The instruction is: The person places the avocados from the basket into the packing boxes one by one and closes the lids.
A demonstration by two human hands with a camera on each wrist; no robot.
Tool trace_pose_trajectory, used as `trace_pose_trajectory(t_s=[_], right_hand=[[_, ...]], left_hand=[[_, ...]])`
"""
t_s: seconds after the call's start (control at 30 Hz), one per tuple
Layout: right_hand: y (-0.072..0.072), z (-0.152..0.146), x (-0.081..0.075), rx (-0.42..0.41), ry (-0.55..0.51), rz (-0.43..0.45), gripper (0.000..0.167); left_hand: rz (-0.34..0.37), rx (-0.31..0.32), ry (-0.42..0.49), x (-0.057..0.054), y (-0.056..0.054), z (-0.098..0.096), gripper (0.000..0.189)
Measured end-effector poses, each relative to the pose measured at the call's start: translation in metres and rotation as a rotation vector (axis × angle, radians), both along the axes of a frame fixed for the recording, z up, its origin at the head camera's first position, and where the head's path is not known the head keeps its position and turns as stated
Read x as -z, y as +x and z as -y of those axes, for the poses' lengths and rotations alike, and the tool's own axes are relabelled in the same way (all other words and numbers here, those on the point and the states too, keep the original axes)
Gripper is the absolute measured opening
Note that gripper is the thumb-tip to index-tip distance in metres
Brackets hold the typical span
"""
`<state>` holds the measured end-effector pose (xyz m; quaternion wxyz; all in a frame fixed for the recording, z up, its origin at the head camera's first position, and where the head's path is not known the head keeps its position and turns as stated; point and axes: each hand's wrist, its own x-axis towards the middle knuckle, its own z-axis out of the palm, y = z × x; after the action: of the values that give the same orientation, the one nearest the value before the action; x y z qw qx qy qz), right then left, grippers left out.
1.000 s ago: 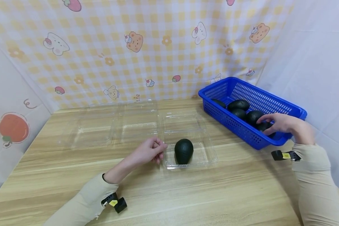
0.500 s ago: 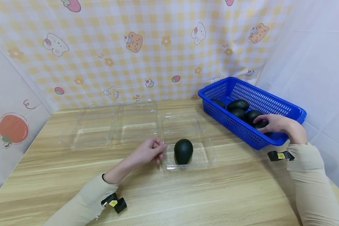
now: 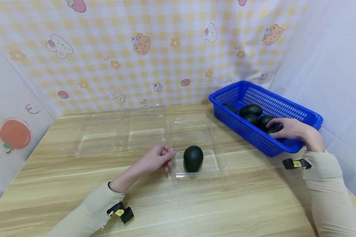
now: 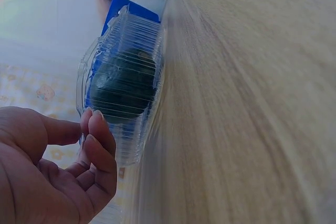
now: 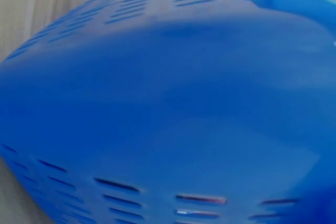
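Observation:
In the head view a clear plastic clamshell container (image 3: 216,161) lies with its lid folded back, and one dark green avocado (image 3: 193,159) sits in its tray. My left hand (image 3: 159,158) pinches the left edge of that tray between thumb and fingertips; the left wrist view has the same hand (image 4: 68,166) at the rim, with the avocado (image 4: 123,85) behind the ribbed wall. Inside the blue basket (image 3: 243,130), my right hand (image 3: 292,128) grips another avocado (image 3: 273,129), partly covered by the fingers. The right wrist view shows only the basket wall (image 5: 168,87).
Several more avocados (image 3: 250,110) lie in the basket. Two other clear containers (image 3: 145,130) stand open to the left on the wooden table (image 3: 178,207). A checked curtain (image 3: 172,59) hangs behind, and a white sheet (image 3: 338,82) closes the right side.
My right hand has shifted slightly left in the basket, and its fingers have come round an avocado, which has turned a little. The left hand and its container have stayed in place.

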<state>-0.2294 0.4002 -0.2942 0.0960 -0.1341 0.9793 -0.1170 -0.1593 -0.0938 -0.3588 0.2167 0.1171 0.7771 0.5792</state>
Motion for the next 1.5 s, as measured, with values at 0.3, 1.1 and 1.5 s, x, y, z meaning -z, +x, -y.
trace_pose_trajectory(t_s=[0.3, 1.1, 1.5], right_hand=[[-0.001, 0.005, -0.002, 0.005, -0.080, -0.065, 0.048], [0.008, 0.033, -0.023, 0.021, -0.245, -0.320, 0.051], [0.017, 0.052, -0.031, -0.026, -0.276, -0.383, 0.053]], left_hand=[[-0.006, -0.003, -0.001, 0.000, 0.000, 0.000, 0.017], [-0.006, -0.006, 0.010, 0.000, 0.001, 0.000, 0.017], [-0.005, -0.007, 0.006, -0.003, 0.001, 0.000, 0.018]])
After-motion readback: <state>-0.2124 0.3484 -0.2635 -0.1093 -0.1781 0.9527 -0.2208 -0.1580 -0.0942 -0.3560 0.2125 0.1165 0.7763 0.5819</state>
